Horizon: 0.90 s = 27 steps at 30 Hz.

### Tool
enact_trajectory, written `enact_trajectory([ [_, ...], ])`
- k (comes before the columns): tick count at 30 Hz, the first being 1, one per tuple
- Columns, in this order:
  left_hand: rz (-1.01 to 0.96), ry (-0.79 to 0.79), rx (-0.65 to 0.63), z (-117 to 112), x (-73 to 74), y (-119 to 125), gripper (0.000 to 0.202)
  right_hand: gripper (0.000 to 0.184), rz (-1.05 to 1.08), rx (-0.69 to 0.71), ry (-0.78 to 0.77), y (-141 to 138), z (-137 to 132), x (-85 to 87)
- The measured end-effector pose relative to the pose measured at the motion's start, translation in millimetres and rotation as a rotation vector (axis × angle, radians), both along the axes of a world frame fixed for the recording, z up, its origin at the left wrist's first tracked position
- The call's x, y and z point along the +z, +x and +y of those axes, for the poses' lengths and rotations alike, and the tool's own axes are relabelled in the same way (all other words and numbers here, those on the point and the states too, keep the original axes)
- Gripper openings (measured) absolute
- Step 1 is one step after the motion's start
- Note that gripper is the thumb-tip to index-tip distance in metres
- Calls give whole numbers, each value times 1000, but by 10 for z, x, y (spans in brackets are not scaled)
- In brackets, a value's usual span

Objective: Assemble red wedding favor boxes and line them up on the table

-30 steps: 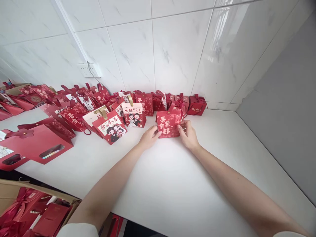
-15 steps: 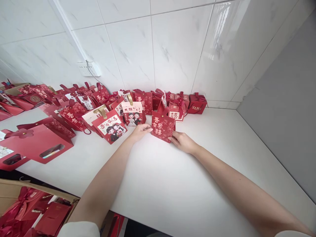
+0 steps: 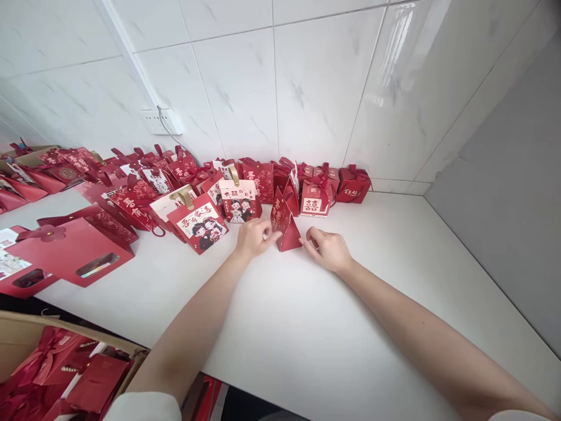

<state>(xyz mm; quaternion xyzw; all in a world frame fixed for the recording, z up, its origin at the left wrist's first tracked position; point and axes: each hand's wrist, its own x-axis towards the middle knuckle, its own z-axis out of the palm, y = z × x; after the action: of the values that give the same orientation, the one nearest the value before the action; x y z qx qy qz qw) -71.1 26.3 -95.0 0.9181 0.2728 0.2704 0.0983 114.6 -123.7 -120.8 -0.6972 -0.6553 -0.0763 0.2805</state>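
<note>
A red gift box [image 3: 287, 225] with a triangular end and gold lettering stands on the white table, its plain end towards me. At its left side, my left hand [image 3: 254, 238] has curled fingers and its thumb stretched to the box's edge; the fingers are slightly blurred. My right hand [image 3: 328, 250] is at the lower right corner, fingertips touching or very near it, thumb and forefinger apart. Neither hand is wrapped round the box. Just behind the left hand stands a pink-topped box [image 3: 239, 202] with a cartoon couple.
Along the tiled wall run several red gift boxes with ribbons, such as a dark red box [image 3: 353, 184] at the right end. A larger red bag [image 3: 87, 245] lies left. A cardboard carton [image 3: 20, 336] of red boxes is at lower left. A socket [image 3: 162, 121] sits on the wall.
The red gift box has turned, so its lettered face points left and its triangular end faces me. My left hand has shifted slightly right, and both hands have loosened from the box.
</note>
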Motion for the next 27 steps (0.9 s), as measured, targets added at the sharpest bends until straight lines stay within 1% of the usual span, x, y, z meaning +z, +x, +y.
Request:
enact_trajectory([
  [1,96,65,-49,-56,17,6,38,32,-1,-35,-15,2,6,0],
  [2,168,99,-84,-107,21,22,38,31,-16,-51,-42,5,13,2],
  [4,240,136,-89,-193,-4,72,38,28,-67,-56,-97,8,25,8],
  [8,275,145,-41,-273,-90,168,35,29,-136,-74,-129,-4,39,14],
  [11,301,131,-24,-275,-113,188,29,29,-151,-100,-130,-20,46,11],
  [13,312,132,-42,-270,-107,181,28,30,-162,-108,-135,-30,42,11],
  [16,332,131,-113,-276,-86,164,30,30,-173,-117,-136,-48,22,15],
  [20,351,126,-184,-317,-73,180,31,25,-161,-181,-126,-88,15,7],
  [24,357,130,-180,-345,-89,232,30,25,-144,-274,-161,-130,49,1],
  [27,361,135,-152,-330,-100,240,31,26,-146,-276,-199,-123,59,13],
])
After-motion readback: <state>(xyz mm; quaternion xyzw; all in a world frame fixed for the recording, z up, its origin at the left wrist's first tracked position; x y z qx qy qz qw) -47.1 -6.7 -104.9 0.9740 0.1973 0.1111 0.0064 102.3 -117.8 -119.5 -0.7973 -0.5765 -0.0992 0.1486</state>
